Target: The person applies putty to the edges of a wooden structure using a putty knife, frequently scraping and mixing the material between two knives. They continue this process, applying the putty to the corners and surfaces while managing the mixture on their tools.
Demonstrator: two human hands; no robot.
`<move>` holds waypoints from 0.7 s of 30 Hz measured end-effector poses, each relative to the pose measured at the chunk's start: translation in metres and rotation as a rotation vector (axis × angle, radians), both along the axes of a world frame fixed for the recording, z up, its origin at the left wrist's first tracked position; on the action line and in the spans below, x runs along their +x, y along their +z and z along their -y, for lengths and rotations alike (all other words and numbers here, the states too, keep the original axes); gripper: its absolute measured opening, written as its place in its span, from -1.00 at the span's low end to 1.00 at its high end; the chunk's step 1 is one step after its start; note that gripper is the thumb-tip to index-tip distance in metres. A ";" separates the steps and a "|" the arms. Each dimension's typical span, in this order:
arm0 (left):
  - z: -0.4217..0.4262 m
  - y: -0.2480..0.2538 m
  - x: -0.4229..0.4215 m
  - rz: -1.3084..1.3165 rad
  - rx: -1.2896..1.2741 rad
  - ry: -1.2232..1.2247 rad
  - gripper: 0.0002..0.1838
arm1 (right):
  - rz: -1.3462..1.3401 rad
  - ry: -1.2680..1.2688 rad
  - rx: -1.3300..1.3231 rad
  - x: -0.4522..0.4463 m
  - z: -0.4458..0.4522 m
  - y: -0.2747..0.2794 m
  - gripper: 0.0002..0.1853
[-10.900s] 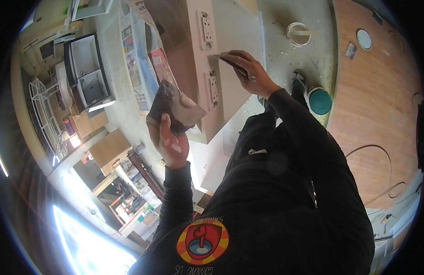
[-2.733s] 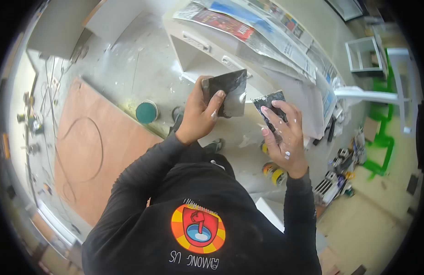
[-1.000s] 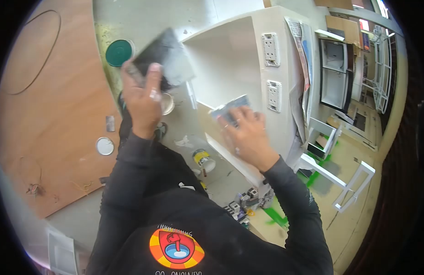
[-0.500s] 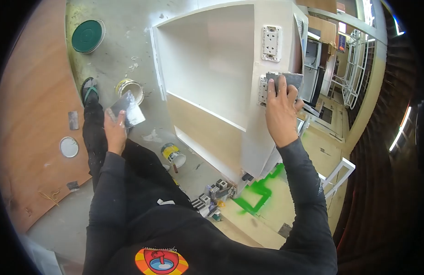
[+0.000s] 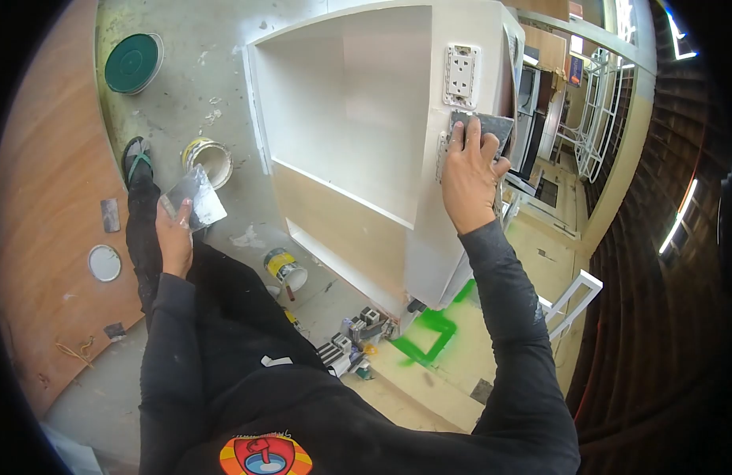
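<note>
My left hand (image 5: 174,245) grips a flat metal putty scraper (image 5: 200,204) smeared with white, held above an open bucket (image 5: 214,161). In my right hand (image 5: 471,186) is a dark, flat scraper (image 5: 497,128), with fingers spread over its face. It lies against the white side panel of a cabinet (image 5: 421,257), just below the upper electrical outlet (image 5: 461,75). The lower outlet (image 5: 442,150) is mostly covered by my right hand and the scraper.
A green-lidded bucket (image 5: 132,63) stands at upper left. A tipped yellow can (image 5: 284,267) and several small boxy parts (image 5: 346,344) lie by the cabinet's base. On the left, a wooden sheet (image 5: 49,214) bears a round lid (image 5: 104,263). Green paint (image 5: 429,336) marks a pale surface.
The scraper in my right hand has moved up the panel, closer to the upper outlet. My left hand keeps its scraper over the bucket. The whole view has shifted slightly.
</note>
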State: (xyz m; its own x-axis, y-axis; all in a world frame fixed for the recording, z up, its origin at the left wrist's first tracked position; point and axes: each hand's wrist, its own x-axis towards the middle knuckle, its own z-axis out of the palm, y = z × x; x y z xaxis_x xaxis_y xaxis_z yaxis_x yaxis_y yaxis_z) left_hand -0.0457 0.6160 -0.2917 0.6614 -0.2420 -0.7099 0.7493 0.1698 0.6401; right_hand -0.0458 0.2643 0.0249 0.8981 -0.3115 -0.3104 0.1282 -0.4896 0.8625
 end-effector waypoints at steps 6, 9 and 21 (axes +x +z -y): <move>-0.003 -0.003 0.001 -0.015 -0.005 0.002 -0.56 | -0.003 0.027 -0.049 0.000 0.005 -0.003 -0.48; -0.001 0.003 0.002 -0.044 -0.058 0.024 -0.61 | -0.002 0.027 -0.052 -0.002 0.007 -0.002 -0.48; -0.003 -0.001 0.003 -0.041 -0.076 0.005 -0.55 | 0.028 -0.012 -0.012 -0.001 -0.007 0.003 -0.50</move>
